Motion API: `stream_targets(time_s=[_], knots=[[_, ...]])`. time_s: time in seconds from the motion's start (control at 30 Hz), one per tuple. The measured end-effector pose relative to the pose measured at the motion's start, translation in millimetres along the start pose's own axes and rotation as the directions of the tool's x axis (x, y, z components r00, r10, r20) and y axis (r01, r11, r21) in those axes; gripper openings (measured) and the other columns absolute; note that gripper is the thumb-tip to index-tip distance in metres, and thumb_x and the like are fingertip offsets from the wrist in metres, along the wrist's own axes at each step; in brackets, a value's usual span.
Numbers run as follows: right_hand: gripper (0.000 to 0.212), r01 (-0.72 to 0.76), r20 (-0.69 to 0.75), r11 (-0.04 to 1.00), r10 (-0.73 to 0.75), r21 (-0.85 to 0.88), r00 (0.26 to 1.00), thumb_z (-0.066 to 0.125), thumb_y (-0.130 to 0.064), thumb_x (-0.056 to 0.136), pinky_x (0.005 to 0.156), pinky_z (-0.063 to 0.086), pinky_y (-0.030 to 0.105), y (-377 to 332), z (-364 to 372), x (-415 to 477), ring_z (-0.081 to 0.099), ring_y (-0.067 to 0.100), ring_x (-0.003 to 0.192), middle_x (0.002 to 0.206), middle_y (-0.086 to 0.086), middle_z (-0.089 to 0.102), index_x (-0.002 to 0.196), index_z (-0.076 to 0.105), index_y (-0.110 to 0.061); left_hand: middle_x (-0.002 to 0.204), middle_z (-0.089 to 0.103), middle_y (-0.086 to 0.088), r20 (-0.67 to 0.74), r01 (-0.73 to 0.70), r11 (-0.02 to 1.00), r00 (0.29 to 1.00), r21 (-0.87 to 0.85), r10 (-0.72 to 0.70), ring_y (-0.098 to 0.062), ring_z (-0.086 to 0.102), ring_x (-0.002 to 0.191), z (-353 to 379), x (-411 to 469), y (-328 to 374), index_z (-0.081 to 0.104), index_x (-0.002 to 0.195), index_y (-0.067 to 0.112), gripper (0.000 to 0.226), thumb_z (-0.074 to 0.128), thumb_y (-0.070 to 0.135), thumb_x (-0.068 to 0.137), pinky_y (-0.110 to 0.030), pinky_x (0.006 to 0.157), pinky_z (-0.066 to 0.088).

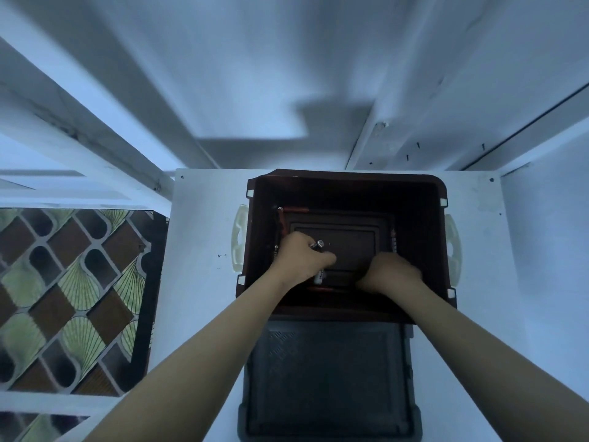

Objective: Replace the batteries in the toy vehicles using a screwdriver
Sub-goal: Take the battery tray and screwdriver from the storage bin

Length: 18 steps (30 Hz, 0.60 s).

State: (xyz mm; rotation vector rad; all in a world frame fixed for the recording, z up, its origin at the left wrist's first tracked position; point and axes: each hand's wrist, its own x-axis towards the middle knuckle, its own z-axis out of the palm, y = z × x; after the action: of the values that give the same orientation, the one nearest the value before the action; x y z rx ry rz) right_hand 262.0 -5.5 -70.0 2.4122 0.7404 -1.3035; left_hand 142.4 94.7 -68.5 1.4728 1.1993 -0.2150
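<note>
Both my hands reach down into a deep dark brown storage box (427, 199) on the white table. My left hand (301, 258) grips batteries (318, 245); their metal ends stick out above my fingers and a labelled end shows below my palm. My right hand (390, 271) is curled, knuckles up, against the box floor; what it holds is hidden. More batteries (394, 240) lie along the box floor's edges, at the right and left. No toy vehicle or screwdriver is in view.
The box has cream side handles (239, 237). Its dark grey lid (328, 378) lies flat on the table just in front of it. A patterned brown and green mat (63, 298) covers the floor to the left. White walls rise behind.
</note>
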Motion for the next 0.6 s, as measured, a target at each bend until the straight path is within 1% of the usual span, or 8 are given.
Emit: stream_targets(time_s=[0.07, 0.17, 0.23, 0.3, 0.37, 0.43, 0.47, 0.6], knots=[[0.021, 0.051, -0.017, 0.974, -0.048, 0.220, 0.999, 0.064, -0.034, 0.083, 0.056, 0.044, 0.021, 3, -7, 1, 0.059, 0.016, 0.072, 0.078, 0.000, 0.057, 0.087, 0.060, -0.014, 0.049, 0.052, -0.005, 0.018, 0.064, 0.997, 0.998, -0.046, -0.063, -0.013, 0.048, 0.037, -2, 1, 0, 0.053, 0.058, 0.007, 0.027, 0.070, 0.001, 0.078, -0.020, 0.041, 0.041], [0.011, 0.028, 0.087, 0.747, -0.114, 0.664, 0.990, 0.058, -0.026, 0.083, 0.038, 0.027, 0.015, 5, -18, -3, 0.039, 0.012, 0.043, 0.061, 0.001, 0.050, 0.078, 0.055, -0.017, 0.054, 0.052, -0.001, 0.028, 0.076, 0.992, 0.996, 0.099, -0.079, -0.012, 0.047, 0.044, -3, 4, -4, 0.053, 0.058, 0.014, 0.027, 0.067, 0.009, 0.081, -0.017, 0.042, 0.035], [0.017, -0.033, 0.144, 0.608, -0.135, 0.793, 0.980, 0.056, -0.028, 0.085, 0.039, 0.023, 0.015, 5, -21, -3, 0.034, 0.011, 0.040, 0.059, 0.001, 0.051, 0.072, 0.055, -0.017, 0.059, 0.051, 0.000, 0.051, 0.046, 0.978, 0.997, 0.202, -0.058, -0.014, 0.049, 0.055, -1, 5, -8, 0.053, 0.058, 0.014, 0.029, 0.060, 0.013, 0.085, -0.019, 0.048, 0.036], [0.025, -0.022, 0.097, 0.569, -0.101, 0.822, 0.990, 0.058, -0.033, 0.090, 0.038, 0.025, 0.016, 5, -21, -2, 0.034, 0.011, 0.040, 0.057, 0.000, 0.055, 0.071, 0.059, -0.016, 0.067, 0.055, -0.001, 0.098, -0.012, 0.938, 0.995, 0.347, -0.024, -0.020, 0.058, 0.071, 2, 3, -11, 0.057, 0.065, 0.013, 0.021, 0.057, 0.015, 0.085, -0.021, 0.058, 0.040], [0.017, 0.082, -0.087, 0.686, -0.027, 0.723, 0.996, 0.059, -0.023, 0.090, 0.043, 0.033, 0.020, 3, -20, 0, 0.044, 0.017, 0.045, 0.062, 0.003, 0.056, 0.077, 0.058, -0.012, 0.086, 0.061, -0.008, 0.168, -0.137, 0.801, 0.985, 0.583, 0.046, -0.028, 0.063, 0.089, 5, -1, -9, 0.065, 0.086, 0.009, 0.011, 0.056, 0.015, 0.086, -0.026, 0.068, 0.046], [0.009, 0.156, -0.301, 0.911, -0.037, 0.381, 0.953, 0.057, -0.015, 0.087, 0.057, 0.042, 0.025, 3, -20, 1, 0.060, 0.026, 0.071, 0.083, 0.008, 0.061, 0.094, 0.057, -0.010, 0.107, 0.062, -0.014, 0.245, -0.257, 0.609, 0.964, 0.750, 0.105, -0.032, 0.062, 0.100, 9, -1, -6, 0.064, 0.105, 0.004, 0.021, 0.053, 0.013, 0.090, -0.032, 0.074, 0.047], [0.018, 0.139, -0.359, 0.975, -0.069, 0.174, 0.931, 0.056, -0.014, 0.086, 0.062, 0.042, 0.027, 1, -19, 0, 0.062, 0.028, 0.085, 0.093, 0.009, 0.062, 0.104, 0.056, -0.009, 0.112, 0.062, -0.014, 0.279, -0.296, 0.523, 0.954, 0.799, 0.114, -0.031, 0.062, 0.102, 11, 1, -5, 0.063, 0.110, 0.004, 0.023, 0.051, 0.011, 0.092, -0.034, 0.075, 0.048], [0.056, -0.004, -0.404, 0.945, -0.136, -0.326, 0.905, 0.052, -0.009, 0.091, 0.055, 0.038, 0.027, -5, -10, 7, 0.065, 0.024, 0.096, 0.110, 0.009, 0.065, 0.141, 0.029, 0.000, 0.117, 0.062, -0.009, 0.402, -0.420, 0.223, 0.908, 0.880, 0.122, -0.028, 0.062, 0.105, 16, 7, -3, 0.063, 0.113, 0.009, 0.027, 0.048, 0.002, 0.092, -0.037, 0.077, 0.051]])
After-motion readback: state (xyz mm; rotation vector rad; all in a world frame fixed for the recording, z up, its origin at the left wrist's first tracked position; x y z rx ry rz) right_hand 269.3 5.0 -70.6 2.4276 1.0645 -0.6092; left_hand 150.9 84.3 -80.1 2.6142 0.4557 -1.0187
